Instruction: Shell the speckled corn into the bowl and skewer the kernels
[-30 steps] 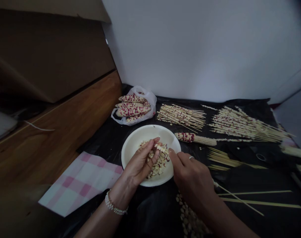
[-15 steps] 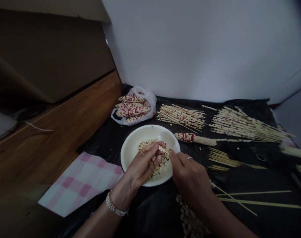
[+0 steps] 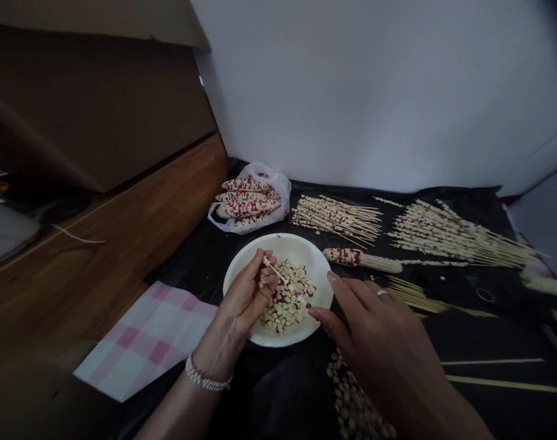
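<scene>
My left hand (image 3: 248, 287), with a beaded bracelet at the wrist, is closed over a white bowl (image 3: 232, 263). Its fingers pinch a thin wooden skewer (image 3: 275, 270) with a pale kernel near the fingertips; the skewer's other end is hard to make out. Loose cream and dark red corn kernels (image 3: 290, 299) lie in the bowl. My right hand (image 3: 374, 324), wearing a ring, is at the bowl's right rim with thumb and forefinger apart. A tiny dark red spot shows at its thumb tip, too small to name for sure.
Behind the bowl, a plastic bag (image 3: 278, 183) holds corn cobs (image 3: 248, 208). Kernel-threaded skewers (image 3: 333, 217) lie beside another such pile (image 3: 443, 235). A partly stripped cob (image 3: 361, 260), bare skewers (image 3: 416, 296), a checked cloth (image 3: 145, 342) and scattered kernels (image 3: 356, 403) surround it.
My right hand has drawn away to the right and its fingers have parted. My left hand has moved slightly left with the skewer, whose long end no longer shows behind my right hand.
</scene>
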`<state>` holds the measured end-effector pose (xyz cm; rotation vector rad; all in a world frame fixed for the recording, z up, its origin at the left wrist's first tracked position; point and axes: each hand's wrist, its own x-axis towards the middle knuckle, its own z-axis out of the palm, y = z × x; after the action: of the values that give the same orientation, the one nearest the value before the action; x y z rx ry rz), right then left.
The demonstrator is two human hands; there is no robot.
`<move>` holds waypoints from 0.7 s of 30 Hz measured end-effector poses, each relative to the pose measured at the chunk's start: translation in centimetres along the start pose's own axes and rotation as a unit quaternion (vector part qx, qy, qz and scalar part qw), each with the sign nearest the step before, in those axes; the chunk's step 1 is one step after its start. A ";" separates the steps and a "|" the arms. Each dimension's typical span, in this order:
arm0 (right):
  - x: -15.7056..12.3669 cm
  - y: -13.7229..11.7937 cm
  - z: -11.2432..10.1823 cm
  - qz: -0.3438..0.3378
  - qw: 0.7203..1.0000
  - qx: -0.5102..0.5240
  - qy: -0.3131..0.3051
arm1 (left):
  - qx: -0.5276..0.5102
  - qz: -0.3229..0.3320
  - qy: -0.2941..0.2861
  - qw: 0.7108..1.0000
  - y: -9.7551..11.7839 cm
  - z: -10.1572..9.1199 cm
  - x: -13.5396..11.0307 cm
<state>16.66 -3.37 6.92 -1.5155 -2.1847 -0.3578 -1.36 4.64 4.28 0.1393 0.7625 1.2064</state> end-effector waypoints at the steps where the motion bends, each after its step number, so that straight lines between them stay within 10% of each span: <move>1: -0.2 0.2 -0.1 0.004 1.000 0.013 -0.024 | -0.006 0.005 0.003 1.000 0.5 0.0 0.0; 8: -1.9 0.7 -0.1 0.008 0.948 0.251 -0.194 | -0.016 -0.025 -0.012 1.000 2.1 0.3 -0.3; 17: -4.7 -2.9 0.7 0.159 0.863 0.451 -0.166 | 0.128 0.185 0.034 0.974 0.0 1.9 -0.5; 21: -5.8 -4.2 1.1 0.170 0.870 0.445 -0.131 | 0.129 0.189 0.047 0.972 -0.8 2.3 -0.5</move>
<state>14.18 -9.08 3.24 -1.3623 -1.7615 0.9031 0.56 4.61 5.88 0.4616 1.0062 1.4757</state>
